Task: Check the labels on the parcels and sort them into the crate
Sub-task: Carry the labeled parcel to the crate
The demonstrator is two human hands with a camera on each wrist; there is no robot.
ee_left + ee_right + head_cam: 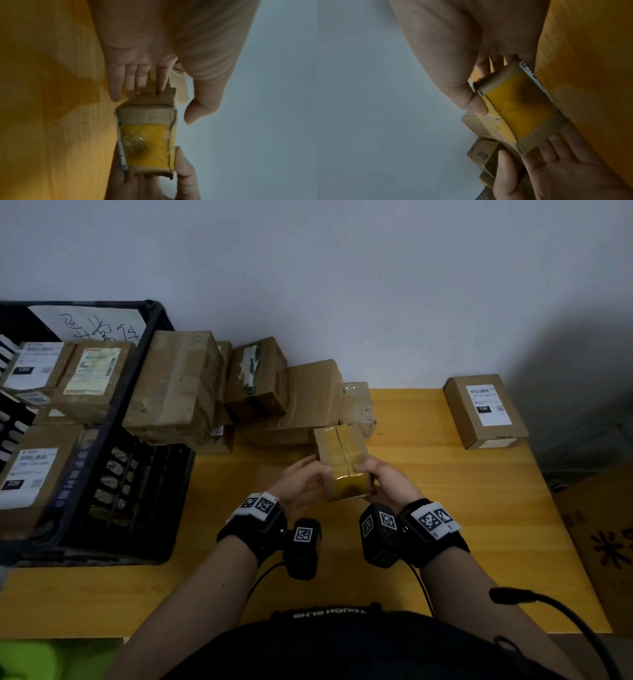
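Small taped parcel held up for a label check beside the crate.

On the yellow wooden desk (pixel 428 508) against a grey wall, the black plastic crate (pixel 137 392) holds labelled boxes; right of it, left hand (pixel 298 484) and right hand (pixel 387 484) each clasp the small brown cardboard parcel (pixel 344 460), probably turning it because its white label faces down.

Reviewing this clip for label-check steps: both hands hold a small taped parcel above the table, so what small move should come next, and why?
Probably roll the small brown cardboard parcel with yellow tape over, so its label faces up. The left hand and right hand hold it by its sides; its top shows only tape, and a white printed strip peeks along the underside edge. The black plastic crate comes afterwards.
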